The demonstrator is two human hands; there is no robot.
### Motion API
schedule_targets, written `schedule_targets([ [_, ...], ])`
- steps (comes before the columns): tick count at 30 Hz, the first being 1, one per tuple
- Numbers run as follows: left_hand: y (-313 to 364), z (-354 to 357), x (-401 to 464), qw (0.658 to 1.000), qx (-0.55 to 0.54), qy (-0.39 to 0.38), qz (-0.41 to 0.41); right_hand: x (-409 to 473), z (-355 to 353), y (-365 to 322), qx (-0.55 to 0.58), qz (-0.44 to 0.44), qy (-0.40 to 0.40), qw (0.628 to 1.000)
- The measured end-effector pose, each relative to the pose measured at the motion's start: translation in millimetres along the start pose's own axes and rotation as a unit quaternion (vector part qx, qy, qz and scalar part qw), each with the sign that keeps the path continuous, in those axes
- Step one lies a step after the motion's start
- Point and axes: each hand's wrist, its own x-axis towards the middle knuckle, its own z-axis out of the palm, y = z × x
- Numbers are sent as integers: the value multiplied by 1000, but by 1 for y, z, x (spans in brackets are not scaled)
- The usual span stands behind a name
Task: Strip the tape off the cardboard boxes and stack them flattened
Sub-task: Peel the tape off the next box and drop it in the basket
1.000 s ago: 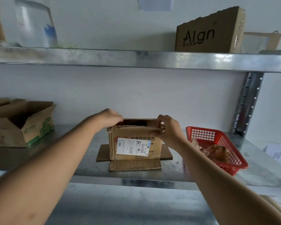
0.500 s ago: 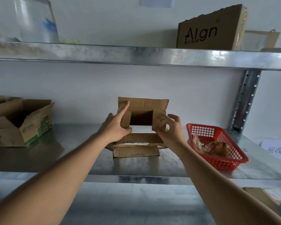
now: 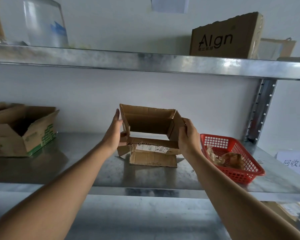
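A small brown cardboard box (image 3: pixel 149 122) stands on the middle metal shelf (image 3: pixel 93 172), tipped toward me so that I look through its open tube. Its bottom flaps (image 3: pixel 152 159) lie spread on the shelf, and a white shipping label (image 3: pixel 151 148) faces up on the near wall. My left hand (image 3: pixel 114 134) presses flat against the box's left side with straight fingers. My right hand (image 3: pixel 188 135) grips the right wall, fingers curled over its edge.
A larger open carton (image 3: pixel 22 134) with green print sits at the left of the shelf. A red plastic basket (image 3: pixel 232 160) holding crumpled tape stands at the right. The upper shelf (image 3: pixel 145 62) carries a brown box (image 3: pixel 225 37) and a clear container (image 3: pixel 43 23).
The box went from upright with its label facing me to tipped back with its opening toward me. Its walls have spread wider, and both hands moved apart to its sides.
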Motion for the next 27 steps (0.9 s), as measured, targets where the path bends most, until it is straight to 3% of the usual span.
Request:
schedule_targets([
  [2, -6, -7, -4, 1000, -21, -17, -2, 2, -3, 0, 13, 7, 18, 1000],
  [5, -18, -15, -6, 998, 64, -20, 9, 9, -7, -4, 46, 27, 16, 998],
  [10, -22, -19, -5, 996, 68, -57, 5, 19, -14, -12, 134, 48, -75, 987],
  [17, -20, -17, 6, 996, 28, 42, 68, 22, -38, -10, 213, 98, -216, 948],
  [19, -18, -15, 7, 993, 69, 77, 65, 23, -41, -9, 223, 89, -235, 942],
  [23, -17, -4, 7, 972, 181, 142, 42, 22, -39, -4, 257, 109, -177, 944],
  [27, -17, 6, 13, 952, 238, 192, -10, 18, -36, 4, 332, 146, -151, 920],
])
